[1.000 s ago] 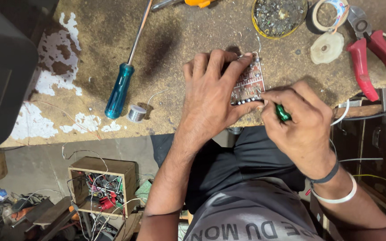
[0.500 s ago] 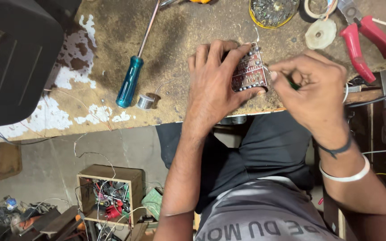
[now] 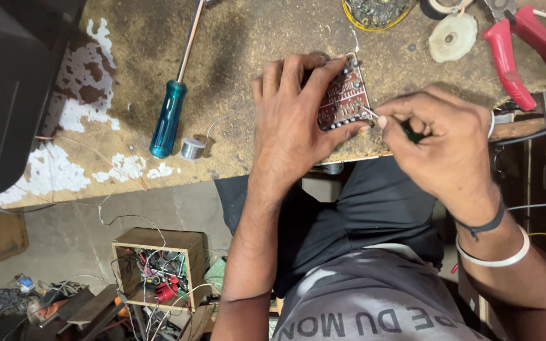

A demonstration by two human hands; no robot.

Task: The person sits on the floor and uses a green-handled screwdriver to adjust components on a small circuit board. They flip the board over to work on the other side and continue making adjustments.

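**Asha:** Head view, looking down over a worn tabletop. What is being worked on?

**Ben:** A small reddish circuit board, propped at the near edge of the tabletop. The left hand has its fingers clamped on it, thumb at the near edge and the rest wrapped over the far side.

**Asha:** And the other one?

**Ben:** The right hand has its fingers pinched together on a thin tool with a green handle. Its metal tip touches the board's lower right corner, close to a row of pale round contacts.

**Asha:** So which step would you call this?

**Ben:** I'd judge it as probing or turning something on the board. Whether the tip is a screwdriver blade or a probe is too small to tell.

**Asha:** What does the next move call for?

**Ben:** Steadiness, I think. The left grip must keep the board from rocking, and the right hand should press lightly so the tip doesn't skid across the contacts.

**Asha:** Anything else close by?

**Ben:** A blue-handled screwdriver lies well to the left, with a small spool of solder wire just beside its handle. Red-handled pliers sit at the far right, near a pale round disc. Down on the floor stands a wooden box stuffed with wires.
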